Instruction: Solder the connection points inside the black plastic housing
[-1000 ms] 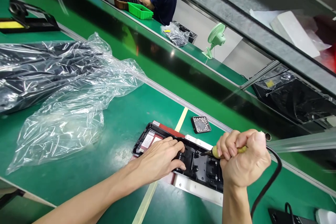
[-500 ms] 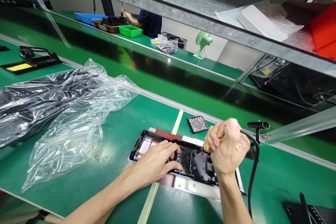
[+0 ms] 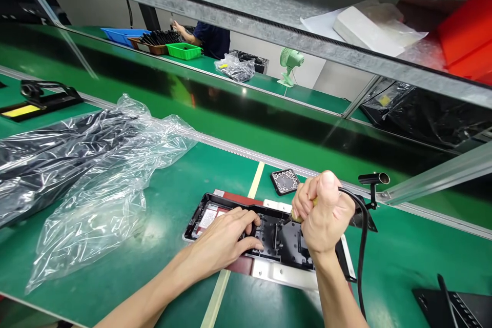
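Note:
A long black plastic housing [image 3: 292, 251] lies open side up, ribs and posts showing inside. Across its left half rests my left hand [image 3: 230, 236], thumb and fingers apart and curved, touching the housing. My right hand [image 3: 323, 210] is wrapped in a fist around a corded tool [image 3: 295, 217] with a yellowish handle, thumb on top. Its thin metal tip points down left into the housing; the exact contact point is too small to tell. A thick black cord [image 3: 362, 251] runs from the fist down the right side. Under the housing sits a dark red base with white blocks [image 3: 286, 272].
Behind the housing is a small black tray [image 3: 285, 182] of tiny silver parts. A metal tube holder [image 3: 373, 179] stands right. Clear plastic bags [image 3: 100, 184] with dark contents cover the left. A metal shelf [image 3: 246, 15] spans overhead. A co-worker's arm [image 3: 188, 34] shows beyond the partition.
The whole view has shifted slightly, so things sit a little further left. Both hands keep their places on the housing and the tool, with little visible movement.

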Demonstrator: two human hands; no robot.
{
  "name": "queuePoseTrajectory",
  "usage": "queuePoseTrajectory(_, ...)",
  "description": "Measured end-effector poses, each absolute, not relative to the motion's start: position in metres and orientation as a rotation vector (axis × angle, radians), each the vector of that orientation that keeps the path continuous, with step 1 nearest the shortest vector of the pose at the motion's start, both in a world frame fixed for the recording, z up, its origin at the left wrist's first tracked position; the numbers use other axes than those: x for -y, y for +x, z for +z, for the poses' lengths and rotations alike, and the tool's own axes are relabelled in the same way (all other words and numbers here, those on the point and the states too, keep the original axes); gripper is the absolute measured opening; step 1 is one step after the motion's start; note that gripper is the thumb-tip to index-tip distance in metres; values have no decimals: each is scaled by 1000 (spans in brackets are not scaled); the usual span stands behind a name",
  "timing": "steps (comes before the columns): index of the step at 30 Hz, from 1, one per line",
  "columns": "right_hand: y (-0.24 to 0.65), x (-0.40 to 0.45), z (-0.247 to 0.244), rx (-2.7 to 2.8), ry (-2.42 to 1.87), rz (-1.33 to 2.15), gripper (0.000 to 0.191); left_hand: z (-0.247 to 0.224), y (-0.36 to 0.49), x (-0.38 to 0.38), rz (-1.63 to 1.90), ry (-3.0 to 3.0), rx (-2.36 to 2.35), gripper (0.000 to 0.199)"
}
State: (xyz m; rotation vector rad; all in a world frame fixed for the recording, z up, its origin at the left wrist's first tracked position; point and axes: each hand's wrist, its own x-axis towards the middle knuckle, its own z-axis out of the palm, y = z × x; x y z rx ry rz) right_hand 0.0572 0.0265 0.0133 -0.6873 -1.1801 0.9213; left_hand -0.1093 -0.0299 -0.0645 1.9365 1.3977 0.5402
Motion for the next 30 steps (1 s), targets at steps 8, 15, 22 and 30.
queuePoseTrajectory(8,56,-26,14,1189,-678,923,47,-64,-109,30,532,1929,-1399,23)
queuePoseTrajectory(15,57,-26,14,1183,-689,917,49,-61,-108,30,520,1919,-1406,23)
queuePoseTrajectory(22,57,-27,12,1186,-698,919,47,-58,-108,31,516,1910,-1418,24)
queuePoseTrajectory(30,57,-24,12,1198,-696,898,47,-61,-109,31,535,1934,-1418,22)
